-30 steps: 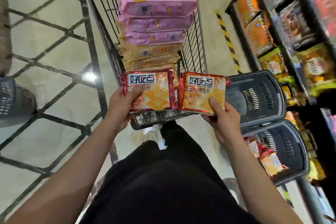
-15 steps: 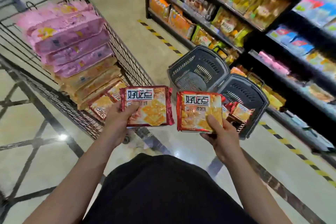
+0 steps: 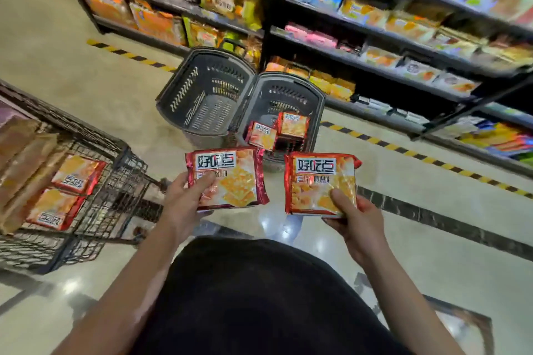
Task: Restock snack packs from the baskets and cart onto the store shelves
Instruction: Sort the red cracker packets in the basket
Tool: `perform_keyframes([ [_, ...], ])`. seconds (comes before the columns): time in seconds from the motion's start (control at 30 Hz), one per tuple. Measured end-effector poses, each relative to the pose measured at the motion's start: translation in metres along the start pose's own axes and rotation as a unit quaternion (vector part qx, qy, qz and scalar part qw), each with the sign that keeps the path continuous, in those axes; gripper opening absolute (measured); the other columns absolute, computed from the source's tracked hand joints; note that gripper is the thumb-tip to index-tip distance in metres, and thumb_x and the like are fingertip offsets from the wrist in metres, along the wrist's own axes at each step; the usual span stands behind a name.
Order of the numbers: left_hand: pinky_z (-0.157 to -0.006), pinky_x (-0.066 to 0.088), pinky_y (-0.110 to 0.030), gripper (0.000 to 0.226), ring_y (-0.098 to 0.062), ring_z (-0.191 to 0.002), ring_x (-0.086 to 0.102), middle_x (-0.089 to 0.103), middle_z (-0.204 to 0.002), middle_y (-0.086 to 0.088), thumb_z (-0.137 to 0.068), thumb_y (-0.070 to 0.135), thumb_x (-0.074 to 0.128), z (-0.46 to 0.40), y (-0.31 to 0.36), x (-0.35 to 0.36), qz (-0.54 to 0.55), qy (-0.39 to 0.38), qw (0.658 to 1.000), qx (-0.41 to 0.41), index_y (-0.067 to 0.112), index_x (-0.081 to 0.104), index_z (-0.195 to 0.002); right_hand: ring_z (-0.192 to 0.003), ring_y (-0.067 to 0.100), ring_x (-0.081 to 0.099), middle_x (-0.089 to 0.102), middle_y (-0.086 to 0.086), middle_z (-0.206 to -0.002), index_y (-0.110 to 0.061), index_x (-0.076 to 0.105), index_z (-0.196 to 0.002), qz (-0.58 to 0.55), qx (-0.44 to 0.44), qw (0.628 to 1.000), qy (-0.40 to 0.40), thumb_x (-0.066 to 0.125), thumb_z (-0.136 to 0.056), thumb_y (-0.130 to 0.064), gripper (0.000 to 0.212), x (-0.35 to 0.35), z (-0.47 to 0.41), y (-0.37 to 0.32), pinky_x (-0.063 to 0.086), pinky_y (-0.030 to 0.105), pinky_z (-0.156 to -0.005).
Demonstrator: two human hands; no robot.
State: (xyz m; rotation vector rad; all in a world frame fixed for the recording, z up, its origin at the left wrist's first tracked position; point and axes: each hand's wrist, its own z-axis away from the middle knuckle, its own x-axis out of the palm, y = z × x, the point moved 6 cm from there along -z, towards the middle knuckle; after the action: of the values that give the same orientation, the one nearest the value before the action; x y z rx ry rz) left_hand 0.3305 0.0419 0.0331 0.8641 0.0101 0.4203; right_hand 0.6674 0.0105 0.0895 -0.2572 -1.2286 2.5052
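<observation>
A red foil cracker pack with a white label [image 3: 226, 179] sits in the left hand [image 3: 184, 204], thumb over its face and fingers behind. Its twin, the orange-red cracker pack [image 3: 320, 183], is gripped the same way by the right hand [image 3: 356, 228]. Both packs are held well short of the shelves, so neither is stocked yet.

Just beyond the hands, the right grey plastic basket [image 3: 313, 95] holds a few more packs, while the left grey plastic basket [image 3: 178, 95] looks empty. To the left of the left hand, the wire cart [image 3: 121, 181] carries further packs, so much restocking looks left. The black store shelves [image 3: 375, 34] lie beyond the baskets, which stand between the person and the lower rows.
</observation>
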Motion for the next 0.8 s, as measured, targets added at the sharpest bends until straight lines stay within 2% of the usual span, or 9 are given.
perform_keyframes([
  [0.07, -0.069, 0.06, -0.04, 0.031, -0.025, -0.086, 0.075, 0.079, -0.097, -0.004, -0.088, 0.027, 0.077, 0.0, -0.011, 0.021, -0.015, -0.008, 1.0, -0.02, 0.017, 0.068, -0.115, -0.087, 0.023, 0.078, 0.079, 0.011, -0.101, -0.005, 0.069, -0.114, -0.021, 0.012, 1.0, 0.02, 0.073, -0.094, -0.02, 0.026, -0.024, -0.001, 0.005, 0.062, 0.029, -0.068],
  [0.13, -0.082, 0.06, -0.05, 0.027, -0.028, -0.09, 0.075, 0.079, -0.1, -0.006, -0.086, 0.027, 0.079, -0.001, -0.019, 0.039, -0.025, -0.012, 0.999, -0.045, 0.02, 0.069, -0.111, -0.087, 0.023, 0.077, 0.079, 0.011, -0.1, -0.006, 0.07, -0.112, -0.032, 0.02, 0.999, 0.036, 0.073, -0.094, -0.021, 0.024, -0.042, -0.002, 0.011, 0.062, 0.028, -0.067],
  [0.17, -0.082, 0.06, -0.052, 0.026, -0.03, -0.092, 0.075, 0.079, -0.102, -0.008, -0.087, 0.024, 0.079, -0.002, -0.021, 0.046, -0.028, -0.012, 0.998, -0.054, 0.02, 0.069, -0.111, -0.087, 0.023, 0.077, 0.079, 0.01, -0.1, -0.006, 0.07, -0.111, -0.037, 0.024, 0.998, 0.044, 0.074, -0.094, -0.022, 0.024, -0.049, -0.004, 0.014, 0.062, 0.028, -0.067],
  [0.27, -0.061, 0.061, -0.038, 0.023, -0.026, -0.083, 0.077, 0.079, -0.099, -0.01, -0.091, 0.019, 0.076, -0.011, -0.017, 0.066, -0.058, -0.014, 0.996, -0.061, 0.015, 0.068, -0.113, -0.084, 0.022, 0.077, 0.079, 0.011, -0.098, -0.004, 0.07, -0.11, -0.058, 0.042, 0.995, 0.07, 0.075, -0.093, -0.024, 0.026, -0.062, -0.013, 0.024, 0.062, 0.031, -0.07],
  [0.33, -0.055, 0.057, -0.032, 0.024, -0.022, -0.076, 0.076, 0.078, -0.097, -0.009, -0.092, 0.023, 0.075, -0.023, -0.01, 0.076, -0.108, -0.024, 0.993, -0.05, 0.015, 0.068, -0.114, -0.085, 0.023, 0.077, 0.079, 0.013, -0.099, -0.004, 0.07, -0.109, -0.071, 0.053, 0.992, 0.085, 0.075, -0.092, -0.025, 0.028, -0.064, -0.022, 0.028, 0.062, 0.036, -0.076],
  [0.4, -0.063, 0.056, -0.034, 0.029, -0.024, -0.082, 0.075, 0.078, -0.101, -0.008, -0.09, 0.03, 0.076, -0.039, -0.003, 0.084, -0.147, -0.026, 0.988, -0.044, 0.018, 0.069, -0.115, -0.084, 0.023, 0.077, 0.079, 0.012, -0.098, -0.004, 0.07, -0.109, -0.082, 0.067, 0.99, 0.099, 0.075, -0.092, -0.026, 0.028, -0.063, -0.033, 0.03, 0.062, 0.038, -0.077],
  [0.5, -0.072, 0.055, -0.037, 0.033, -0.024, -0.09, 0.075, 0.079, -0.101, -0.004, -0.088, 0.036, 0.078, -0.069, 0.007, 0.098, -0.168, -0.019, 0.984, -0.047, 0.022, 0.068, -0.116, -0.081, 0.02, 0.076, 0.079, 0.009, -0.095, -0.004, 0.07, -0.108, -0.095, 0.088, 0.985, 0.112, 0.075, -0.093, -0.026, 0.027, -0.056, -0.051, 0.026, 0.062, 0.032, -0.069],
  [0.7, -0.077, 0.056, -0.04, 0.026, -0.023, -0.093, 0.074, 0.077, -0.101, -0.004, -0.09, 0.033, 0.077, -0.147, 0.028, 0.136, -0.174, -0.021, 0.982, -0.077, 0.022, 0.064, -0.11, -0.082, 0.024, 0.077, 0.079, 0.012, -0.099, -0.005, 0.069, -0.112, -0.066, 0.127, 0.98, 0.137, 0.076, -0.092, -0.03, 0.032, -0.037, -0.11, -0.005, 0.062, 0.036, -0.075],
  [0.8, -0.077, 0.057, -0.041, 0.025, -0.023, -0.091, 0.074, 0.077, -0.098, -0.005, -0.089, 0.033, 0.079, -0.193, 0.037, 0.146, -0.178, -0.002, 0.979, -0.1, 0.023, 0.064, -0.106, -0.085, 0.026, 0.078, 0.079, 0.009, -0.098, -0.006, 0.069, -0.113, -0.04, 0.132, 0.979, 0.148, 0.076, -0.092, -0.032, 0.034, -0.023, -0.15, -0.026, 0.062, 0.035, -0.073],
])
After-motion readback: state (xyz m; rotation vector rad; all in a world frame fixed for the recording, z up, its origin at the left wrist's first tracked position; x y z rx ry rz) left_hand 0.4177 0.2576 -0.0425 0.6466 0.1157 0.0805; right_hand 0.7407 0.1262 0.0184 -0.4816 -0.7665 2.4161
